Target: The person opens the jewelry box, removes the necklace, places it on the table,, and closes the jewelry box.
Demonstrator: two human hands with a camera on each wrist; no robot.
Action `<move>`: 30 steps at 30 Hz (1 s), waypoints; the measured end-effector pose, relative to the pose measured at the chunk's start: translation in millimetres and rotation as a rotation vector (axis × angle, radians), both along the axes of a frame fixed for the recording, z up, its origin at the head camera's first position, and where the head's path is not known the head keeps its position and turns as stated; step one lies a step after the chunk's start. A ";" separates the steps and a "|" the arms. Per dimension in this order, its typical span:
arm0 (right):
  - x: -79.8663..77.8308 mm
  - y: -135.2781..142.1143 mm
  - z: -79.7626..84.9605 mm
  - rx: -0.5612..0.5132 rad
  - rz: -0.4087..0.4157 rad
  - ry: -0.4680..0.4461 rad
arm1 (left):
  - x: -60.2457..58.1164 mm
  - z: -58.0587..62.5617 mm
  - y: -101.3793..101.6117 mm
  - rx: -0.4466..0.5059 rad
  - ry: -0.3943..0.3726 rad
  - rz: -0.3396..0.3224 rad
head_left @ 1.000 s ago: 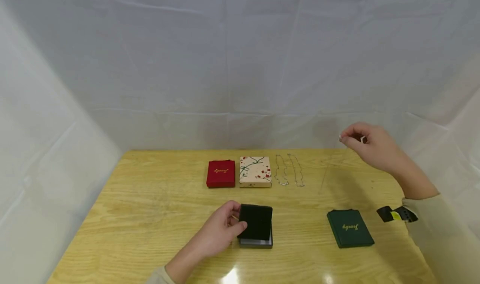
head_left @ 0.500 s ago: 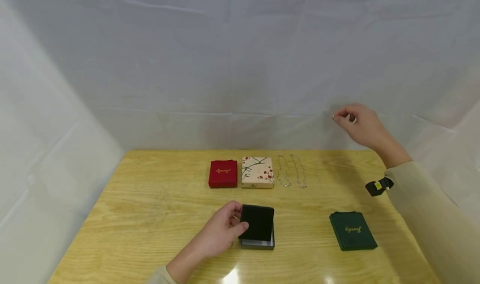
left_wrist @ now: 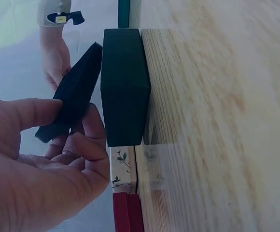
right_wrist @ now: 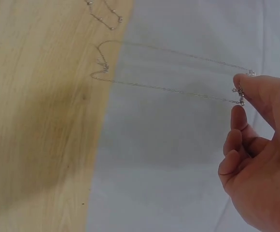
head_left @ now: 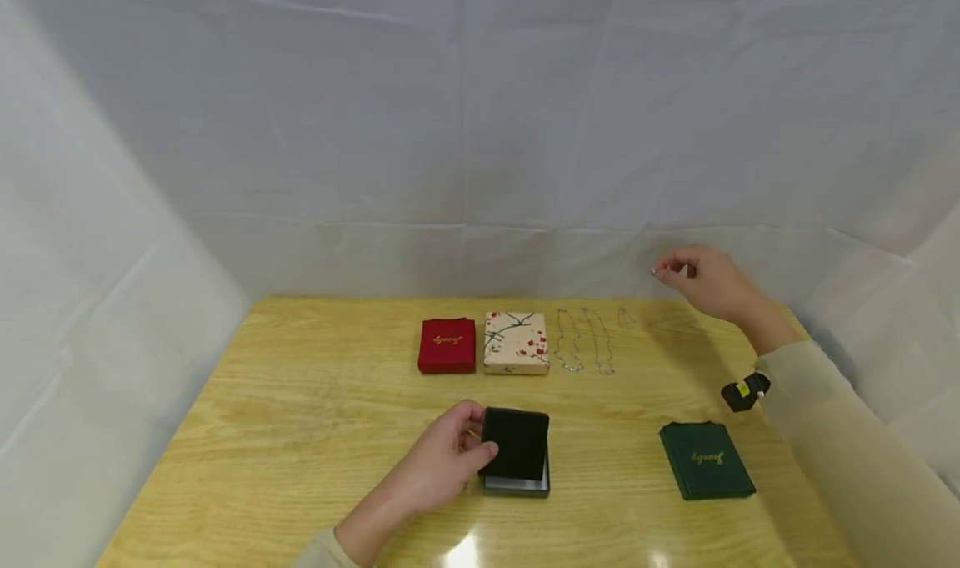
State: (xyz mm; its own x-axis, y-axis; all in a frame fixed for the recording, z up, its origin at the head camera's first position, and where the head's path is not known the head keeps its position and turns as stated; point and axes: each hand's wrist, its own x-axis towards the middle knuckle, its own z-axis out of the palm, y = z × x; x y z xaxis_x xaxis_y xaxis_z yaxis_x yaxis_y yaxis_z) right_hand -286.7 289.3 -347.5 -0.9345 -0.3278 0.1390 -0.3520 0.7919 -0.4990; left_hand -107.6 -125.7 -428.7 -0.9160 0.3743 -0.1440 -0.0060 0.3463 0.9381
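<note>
My left hand (head_left: 444, 459) pinches a thin black pad (head_left: 516, 443) between thumb and fingers, tilted up over a small dark box base (head_left: 517, 492). In the left wrist view the pad (left_wrist: 75, 94) is above the upper side of the dark green box (left_wrist: 124, 84). At the back right, my right hand (head_left: 708, 284) pinches one end of a silver chain necklace. From these fingertips the necklace (right_wrist: 169, 90) stretches as a long loop, its far end down at the table. Two more silver necklaces, a left one (head_left: 574, 368) and a right one (head_left: 606, 371), lie on the table nearby.
A red box (head_left: 447, 347) with gold lettering and a cream floral box (head_left: 516, 343) stand side by side at the back. Front right on the wooden table (head_left: 300, 434) lies a green lid (head_left: 707, 459) with gold lettering. White cloth (head_left: 450, 134) hangs behind.
My right hand has risen, moved left, then come down, and the far end of its necklace now meets the table beside the other two. The left hand keeps its hold on the pad.
</note>
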 end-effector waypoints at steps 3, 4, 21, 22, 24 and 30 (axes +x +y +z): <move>2.2 -1.0 -6.1 0.004 0.011 -0.021 | 0.1 1.3 0.3 -0.006 -0.006 0.002; 2.9 -1.4 -7.7 0.007 0.015 -0.025 | 0.1 1.4 0.3 -0.008 -0.009 0.002; 13.0 -4.9 -33.3 0.008 0.137 -0.123 | 0.2 1.2 -2.4 0.016 -0.028 0.014; 13.4 -4.8 -35.2 0.010 0.145 -0.127 | 0.1 1.2 -2.5 0.012 -0.026 0.013; 13.8 -4.3 -38.7 0.016 0.158 -0.134 | 0.4 1.3 -2.1 0.007 -0.026 0.012; 17.7 -4.9 -45.2 0.013 0.168 -0.171 | 0.7 3.0 -1.7 -0.004 -0.029 0.014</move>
State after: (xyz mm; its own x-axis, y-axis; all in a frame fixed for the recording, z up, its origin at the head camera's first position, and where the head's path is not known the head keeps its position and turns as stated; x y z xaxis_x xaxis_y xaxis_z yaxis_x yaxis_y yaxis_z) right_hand -269.0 284.5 -392.7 -0.8763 -0.4813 -0.0221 -0.3905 0.7364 -0.5525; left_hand -106.9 -127.4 -425.7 -0.9165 0.3611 -0.1720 -0.0377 0.3499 0.9360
